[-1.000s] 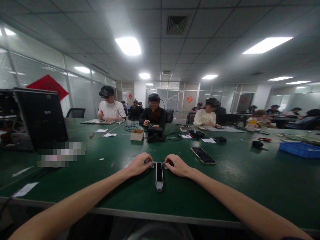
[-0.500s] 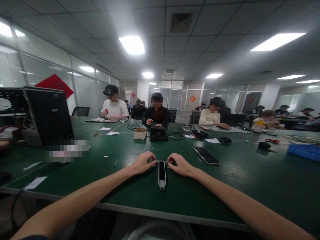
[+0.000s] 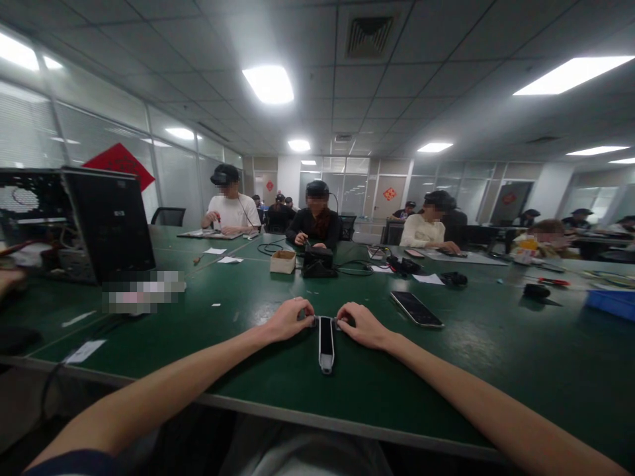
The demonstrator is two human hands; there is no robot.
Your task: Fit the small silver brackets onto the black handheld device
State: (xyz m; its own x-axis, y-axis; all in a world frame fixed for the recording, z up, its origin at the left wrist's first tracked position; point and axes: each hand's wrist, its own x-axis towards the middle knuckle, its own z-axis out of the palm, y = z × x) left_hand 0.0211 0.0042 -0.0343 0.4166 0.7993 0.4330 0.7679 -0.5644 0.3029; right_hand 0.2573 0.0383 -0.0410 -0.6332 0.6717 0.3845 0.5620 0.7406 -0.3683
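Note:
A long narrow device point(image 3: 326, 344), grey with a black face, lies on the green table point(image 3: 426, 383) and points toward me. My left hand point(image 3: 289, 318) pinches its far end from the left, fingers curled closed. My right hand point(image 3: 361, 324) pinches the same end from the right, fingers also curled. Both forearms rest stretched across the table. What the fingertips grip at that end is too small to make out.
A black phone point(image 3: 417, 309) lies right of my right hand. A cardboard box point(image 3: 283, 262) and a black unit with cables point(image 3: 318, 263) stand farther back. A dark computer case point(image 3: 106, 221) is at left, a blue tray point(image 3: 611, 303) at far right. Several people sit across the table.
My hands stay pinched on the device's far end. The camera has drifted left and slightly down, so everything sits a little further right and higher in view.

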